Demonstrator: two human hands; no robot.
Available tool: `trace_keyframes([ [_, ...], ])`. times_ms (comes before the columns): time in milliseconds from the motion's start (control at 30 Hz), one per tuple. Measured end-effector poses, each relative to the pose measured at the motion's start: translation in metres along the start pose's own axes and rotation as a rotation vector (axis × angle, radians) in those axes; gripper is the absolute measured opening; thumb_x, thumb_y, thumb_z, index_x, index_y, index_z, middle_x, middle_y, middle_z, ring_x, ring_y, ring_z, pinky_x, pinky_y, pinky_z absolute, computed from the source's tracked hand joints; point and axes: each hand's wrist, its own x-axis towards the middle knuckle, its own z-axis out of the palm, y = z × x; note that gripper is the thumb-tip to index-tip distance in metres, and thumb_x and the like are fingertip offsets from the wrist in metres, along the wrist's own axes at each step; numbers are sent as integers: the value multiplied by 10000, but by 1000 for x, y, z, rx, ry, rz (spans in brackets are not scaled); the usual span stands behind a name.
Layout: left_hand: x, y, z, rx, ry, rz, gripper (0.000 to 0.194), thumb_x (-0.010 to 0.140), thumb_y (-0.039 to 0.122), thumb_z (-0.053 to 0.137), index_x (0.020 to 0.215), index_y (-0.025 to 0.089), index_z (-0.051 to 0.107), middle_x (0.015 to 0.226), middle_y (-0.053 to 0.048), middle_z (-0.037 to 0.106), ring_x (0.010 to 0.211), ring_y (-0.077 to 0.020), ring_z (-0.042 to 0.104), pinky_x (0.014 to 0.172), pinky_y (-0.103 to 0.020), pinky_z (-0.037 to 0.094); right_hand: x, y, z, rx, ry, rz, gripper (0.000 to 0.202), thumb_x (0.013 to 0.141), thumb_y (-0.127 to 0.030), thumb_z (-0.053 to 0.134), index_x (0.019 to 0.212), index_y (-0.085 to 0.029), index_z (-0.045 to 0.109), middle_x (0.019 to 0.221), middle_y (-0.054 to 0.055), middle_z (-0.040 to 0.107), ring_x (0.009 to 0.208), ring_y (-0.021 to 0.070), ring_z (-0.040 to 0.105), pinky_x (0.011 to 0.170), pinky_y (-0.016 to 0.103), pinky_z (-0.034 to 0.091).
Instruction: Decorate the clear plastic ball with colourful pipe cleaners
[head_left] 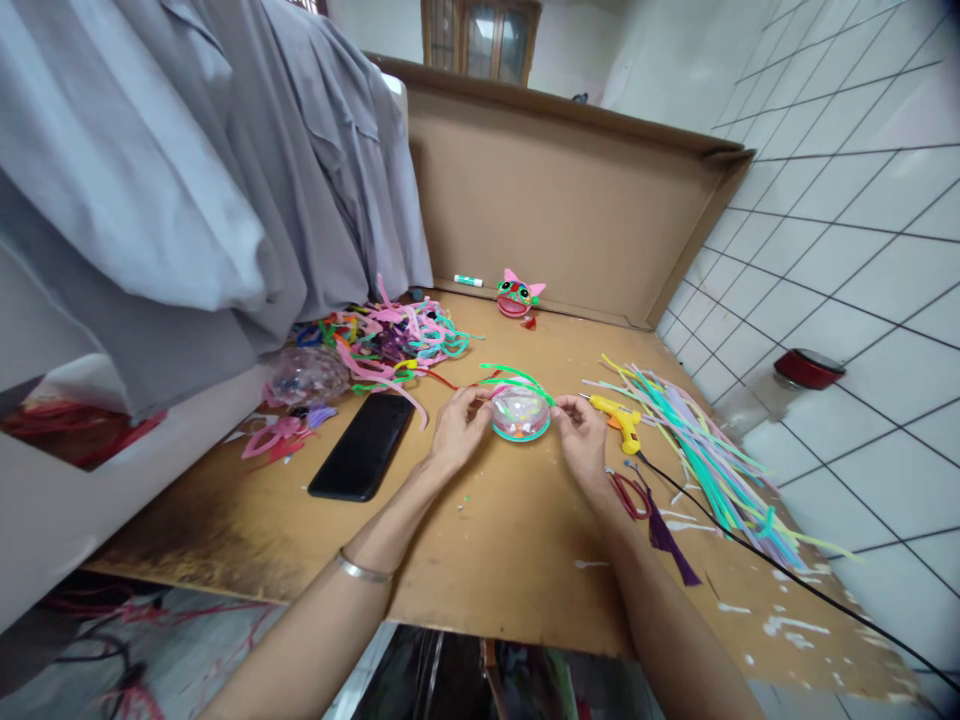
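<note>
In the middle of the table I have a clear round plastic piece (520, 412) with a teal rim along its lower edge. A bright green pipe cleaner (517, 372) arches over its far side. My left hand (459, 425) is closed in a pinch at the left edge of the plastic piece; what lies between its fingertips is hard to see. On the other side, my right hand (581, 432) pinches the right end of the green pipe cleaner, close to the rim. A yellow glue gun (621, 420) lies just right of my right hand.
Pipe cleaners (705, 470) lie bundled at right, near red-handled scissors (631, 495) and a purple tassel (670, 545). A black phone (362, 447) lies left, before a tangled pipe cleaner heap (397, 335). Behind are a colourful animal head (517, 294), a marker (469, 281) and cardboard (555, 200).
</note>
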Motion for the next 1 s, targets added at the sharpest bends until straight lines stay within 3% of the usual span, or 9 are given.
trace_keyframes([
  [333,-3,-1,2,133,19,42,263,782,307,596,1010,183,644,1013,-77,668,916,-210,613,798,-325,486,3,1,-1,245,-49,200,210,611,-331,734,743,-197,641,662,-13,635,592,124,557,601,266,477],
  [533,-6,10,1,133,72,185,287,769,261,603,1046,190,632,1040,-72,659,929,-200,593,852,-324,468,0,-8,2,230,-52,155,201,615,-334,731,737,-197,648,673,-12,632,609,124,555,594,259,473],
  [633,-11,23,1,72,71,195,270,775,296,615,1018,185,655,942,-63,665,842,-181,587,800,-301,469,-3,-15,4,231,-70,148,199,614,-334,737,742,-202,660,674,-11,642,613,132,564,596,266,486],
  [767,-19,38,6,-259,-42,61,455,751,371,668,1152,161,624,907,-65,676,662,-132,546,621,-255,446,-11,-26,7,268,-157,164,200,626,-350,749,737,-202,675,684,-4,661,626,139,585,617,273,501],
  [900,-21,46,7,-359,-89,1,292,679,419,735,762,142,692,646,-11,613,589,-111,491,574,-236,399,-18,-39,11,261,-257,174,231,600,-376,781,695,-194,675,679,5,668,635,143,585,634,278,497],
  [1000,-17,48,5,-475,-59,-67,365,628,476,767,589,136,638,538,13,559,522,-85,437,531,-227,354,-20,-45,11,295,-299,191,247,632,-402,778,716,-190,682,661,-2,659,596,117,554,604,254,470],
])
